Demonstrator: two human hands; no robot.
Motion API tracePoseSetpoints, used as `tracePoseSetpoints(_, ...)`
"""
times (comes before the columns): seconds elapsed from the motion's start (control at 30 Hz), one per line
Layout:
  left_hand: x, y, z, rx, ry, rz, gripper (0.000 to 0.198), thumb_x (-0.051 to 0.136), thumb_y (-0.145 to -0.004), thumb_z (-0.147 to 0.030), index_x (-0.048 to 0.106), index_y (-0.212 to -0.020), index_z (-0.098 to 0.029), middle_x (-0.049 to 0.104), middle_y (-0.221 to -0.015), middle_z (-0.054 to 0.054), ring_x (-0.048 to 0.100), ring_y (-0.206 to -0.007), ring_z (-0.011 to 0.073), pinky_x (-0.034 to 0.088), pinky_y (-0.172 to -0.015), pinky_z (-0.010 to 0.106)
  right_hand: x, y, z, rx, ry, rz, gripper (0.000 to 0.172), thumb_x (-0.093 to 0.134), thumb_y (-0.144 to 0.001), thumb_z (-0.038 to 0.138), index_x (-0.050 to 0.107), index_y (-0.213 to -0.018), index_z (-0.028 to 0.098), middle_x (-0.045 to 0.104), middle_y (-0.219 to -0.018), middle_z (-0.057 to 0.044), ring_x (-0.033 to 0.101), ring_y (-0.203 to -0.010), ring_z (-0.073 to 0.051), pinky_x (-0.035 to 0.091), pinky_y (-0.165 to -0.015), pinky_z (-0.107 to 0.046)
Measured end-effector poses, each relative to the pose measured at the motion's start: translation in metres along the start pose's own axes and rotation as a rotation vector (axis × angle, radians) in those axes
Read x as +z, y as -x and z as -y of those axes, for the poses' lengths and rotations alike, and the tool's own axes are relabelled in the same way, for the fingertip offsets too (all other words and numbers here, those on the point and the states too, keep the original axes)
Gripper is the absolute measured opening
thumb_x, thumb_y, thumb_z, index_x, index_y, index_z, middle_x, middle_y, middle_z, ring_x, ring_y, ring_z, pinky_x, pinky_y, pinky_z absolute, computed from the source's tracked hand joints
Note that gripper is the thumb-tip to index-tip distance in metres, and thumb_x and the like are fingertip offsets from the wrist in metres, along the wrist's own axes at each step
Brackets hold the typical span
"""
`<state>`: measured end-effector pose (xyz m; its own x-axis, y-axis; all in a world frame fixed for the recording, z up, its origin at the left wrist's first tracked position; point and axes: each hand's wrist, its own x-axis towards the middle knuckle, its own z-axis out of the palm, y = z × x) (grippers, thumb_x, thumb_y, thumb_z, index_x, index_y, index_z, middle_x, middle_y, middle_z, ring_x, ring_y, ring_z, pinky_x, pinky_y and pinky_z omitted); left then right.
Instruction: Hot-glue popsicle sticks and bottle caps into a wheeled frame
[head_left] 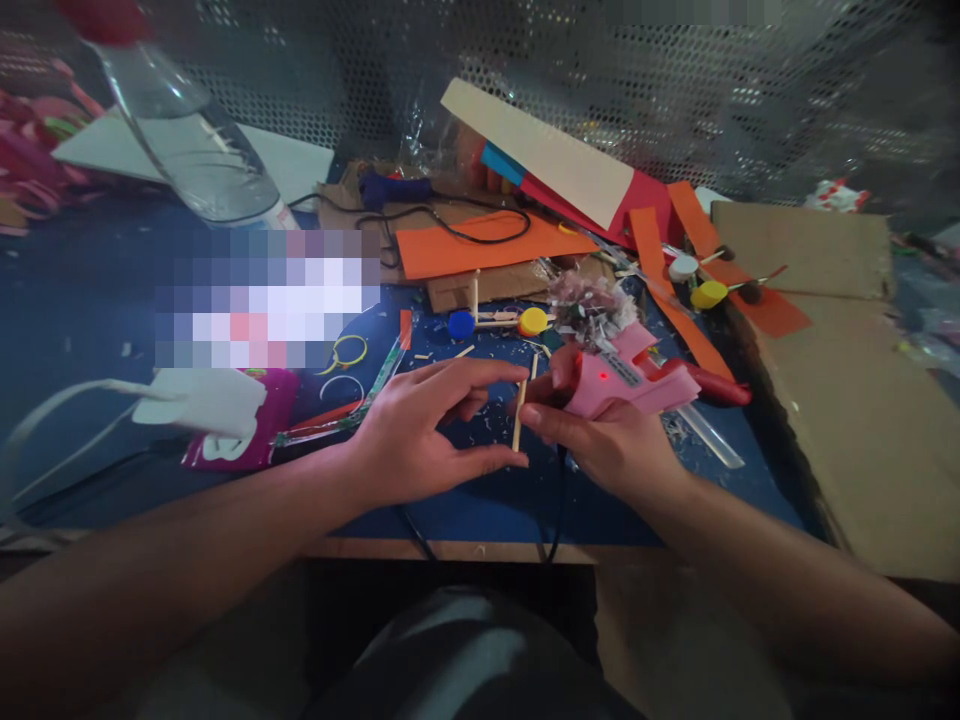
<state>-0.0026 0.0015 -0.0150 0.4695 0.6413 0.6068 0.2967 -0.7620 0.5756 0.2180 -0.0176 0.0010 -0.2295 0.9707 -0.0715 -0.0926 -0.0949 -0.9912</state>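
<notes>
My left hand (427, 425) is closed in a wide pinch, spanning a short wooden stick (519, 420) end to end between thumb and forefinger. The stick stands nearly upright. My right hand (611, 435) is closed around a pink glue gun (600, 385) with a red light and a grey label; its grip is partly hidden. The right thumb tip meets the stick at mid-length. A black cord hangs below that hand. Just behind, a yellow cap (533, 321), a blue cap (461, 325) and joined sticks lie beside a fluffy shredded clump (592, 308).
A water bottle (199, 150) leans at left, near a white charger (199, 402) on a purple packet. Orange paper (487, 243) and cardboard lie at the back. A large cardboard piece (877, 420) covers the right side. Scraps litter the blue tabletop (337, 515).
</notes>
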Motion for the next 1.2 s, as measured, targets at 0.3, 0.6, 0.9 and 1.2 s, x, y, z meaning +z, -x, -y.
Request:
tracePoseSetpoints(0.3, -0.004, -0.006, 0.006, -0.186, 0.36, -0.121, 0.069, 0.103, -0.073, -0.044, 0.071, -0.129, -0.021, 0.054, -0.076, -0.006, 0.05, -0.064, 0.0095, 0.046, -0.055, 0.02, -0.009, 0.002, -0.006, -0.06, -0.13, -0.054, 0.05, 0.077, -0.088, 0.074, 0.058, -0.099, 0.029, 0.066, -0.063, 0.002, 0.06, -0.055, -0.02, 0.044, -0.053, -0.035)
tracePoseSetpoints(0.6, -0.004, -0.009, 0.01, -0.292, 0.472, -0.22, 0.07, 0.107, -0.067, -0.033, 0.075, -0.128, -0.021, 0.051, -0.074, -0.007, 0.047, -0.063, 0.0088, 0.042, -0.053, 0.02, -0.024, 0.006, -0.001, -0.038, -0.146, 0.092, 0.058, 0.074, -0.086, 0.083, 0.064, -0.096, 0.027, 0.072, -0.065, -0.001, 0.061, -0.052, -0.019, 0.043, -0.047, -0.031)
tracePoseSetpoints(0.9, -0.005, -0.01, 0.01, -0.274, 0.4, -0.267, 0.068, 0.106, -0.068, -0.033, 0.076, -0.128, -0.024, 0.05, -0.074, -0.007, 0.046, -0.062, 0.0091, 0.041, -0.052, 0.022, -0.028, 0.003, -0.001, 0.053, 0.022, 0.082, 0.052, 0.089, -0.077, 0.072, 0.069, -0.083, 0.024, 0.067, -0.073, -0.003, 0.062, -0.06, -0.019, 0.042, -0.045, -0.032)
tracePoseSetpoints(1.2, -0.005, -0.004, 0.007, -0.224, 0.384, -0.253, 0.073, 0.106, -0.067, -0.044, 0.077, -0.13, -0.026, 0.054, -0.077, -0.005, 0.045, -0.062, 0.0089, 0.043, -0.053, 0.022, -0.028, 0.005, -0.003, 0.053, 0.051, -0.002, 0.053, 0.092, -0.074, 0.071, 0.07, -0.074, 0.023, 0.063, -0.065, -0.003, 0.055, -0.055, -0.017, 0.035, -0.041, -0.03)
